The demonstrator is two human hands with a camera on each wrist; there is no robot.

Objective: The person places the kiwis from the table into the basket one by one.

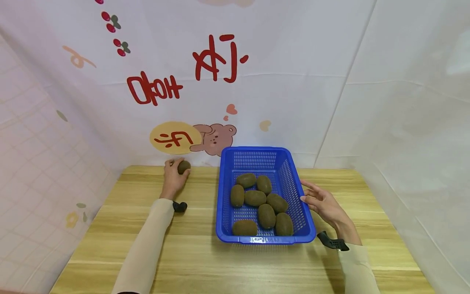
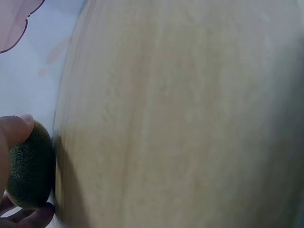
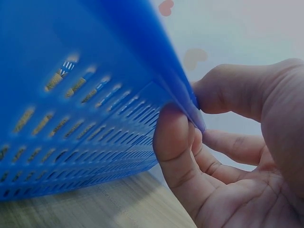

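Near the table's back edge, left of the basket, my left hand (image 1: 174, 178) grips a brown kiwi (image 1: 184, 167) between thumb and fingers. The left wrist view shows that kiwi (image 2: 31, 167) at its left border, with a thumb above it and fingertips beneath. A blue plastic basket (image 1: 218, 212) stands mid-table, and several kiwis (image 1: 255, 198) lie spread over its floor. At its right side my right hand (image 1: 327, 206) holds the rim. In the right wrist view the thumb and fingers pinch the rim (image 3: 183, 90) from both sides.
Beneath everything is a wood-grain table (image 1: 191, 257). A white printed cloth (image 1: 293, 102) with red characters and a pink bear rises right behind its back edge. More cloth (image 1: 44, 171) hangs along the left side, and again on the right.
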